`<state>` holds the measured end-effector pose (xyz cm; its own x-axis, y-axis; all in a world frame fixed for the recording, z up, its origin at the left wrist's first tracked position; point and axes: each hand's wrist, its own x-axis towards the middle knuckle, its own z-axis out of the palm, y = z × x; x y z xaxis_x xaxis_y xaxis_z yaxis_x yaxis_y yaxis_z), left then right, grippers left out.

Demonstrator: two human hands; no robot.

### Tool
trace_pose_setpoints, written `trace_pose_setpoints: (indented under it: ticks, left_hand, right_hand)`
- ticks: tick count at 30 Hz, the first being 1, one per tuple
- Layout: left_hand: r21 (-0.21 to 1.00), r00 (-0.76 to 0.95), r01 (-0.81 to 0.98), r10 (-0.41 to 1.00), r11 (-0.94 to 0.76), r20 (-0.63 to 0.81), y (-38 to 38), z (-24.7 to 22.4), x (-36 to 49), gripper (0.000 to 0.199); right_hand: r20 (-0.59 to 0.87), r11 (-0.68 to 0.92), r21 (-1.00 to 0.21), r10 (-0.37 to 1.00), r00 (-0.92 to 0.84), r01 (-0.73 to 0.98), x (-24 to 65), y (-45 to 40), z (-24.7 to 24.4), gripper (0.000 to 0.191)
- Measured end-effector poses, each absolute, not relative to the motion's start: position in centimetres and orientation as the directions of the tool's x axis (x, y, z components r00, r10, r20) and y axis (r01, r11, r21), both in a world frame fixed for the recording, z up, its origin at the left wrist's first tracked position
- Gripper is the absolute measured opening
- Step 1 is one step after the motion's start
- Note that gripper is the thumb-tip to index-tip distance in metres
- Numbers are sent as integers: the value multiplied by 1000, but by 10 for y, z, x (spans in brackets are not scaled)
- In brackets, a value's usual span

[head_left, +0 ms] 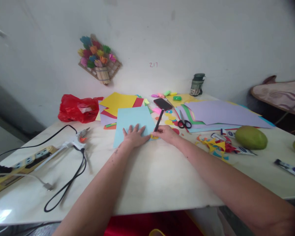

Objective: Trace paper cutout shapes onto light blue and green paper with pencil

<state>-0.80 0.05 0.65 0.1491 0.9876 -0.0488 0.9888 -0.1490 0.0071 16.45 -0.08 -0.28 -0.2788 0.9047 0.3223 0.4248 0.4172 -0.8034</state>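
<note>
Flat on a sheet of light blue paper [134, 115], my left hand [135, 136] rests with its fingers spread. My right hand [166, 133] grips a dark pen [159, 120], whose lower end meets the sheet's right corner nearest me. A bit of yellow [153, 137] shows at that corner, partly hidden by the fingers. Just beyond the right hand lie small round paper cutouts [169, 122] in yellow, orange and red. Scissors [184, 122] with black handles lie to the right of them, blades pointing away from me. Past the pen is a dark phone [163, 104].
Yellow sheets [120, 100] and a red plastic bag [76, 108] lie at the back left. A glue gun [80, 139], cords and a power strip [31, 160] occupy the left. On the right are purple paper [218, 111], paper scraps [217, 146], a green mango [251, 137] and a bottle [197, 84].
</note>
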Motion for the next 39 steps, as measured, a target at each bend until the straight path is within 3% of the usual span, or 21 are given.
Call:
trace_pose_setpoints:
  ticks: [24, 39]
  left_hand:
    - [3, 50, 999, 998, -50, -38, 10, -1, -19, 88]
    - [2, 30, 1000, 998, -30, -57, 11, 0, -19, 87]
  right_hand:
    - [339, 433, -761, 900, -273, 484, 161, -1, -7, 29]
    - [352, 444, -723, 896, -272, 529, 161, -2, -5, 31]
